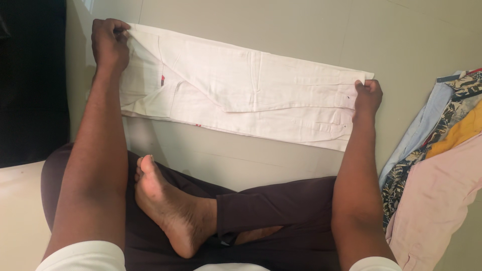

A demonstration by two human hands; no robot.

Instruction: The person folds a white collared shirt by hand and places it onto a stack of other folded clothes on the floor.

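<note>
- White trousers (241, 98) lay folded lengthwise on the pale floor (301, 25), before the crossed legs.
- Left hand (109, 44) pinched one end, fingers closed on the cloth.
- Right hand (368, 96) gripped the other end likewise.
- Pile of clothes (442, 150) was at the right.

I see both bare arms stretched straight forward, well apart. My left hand (109, 44) is curled into a pinching fist; my right hand (368, 96) is likewise closed, knuckles up.
</note>
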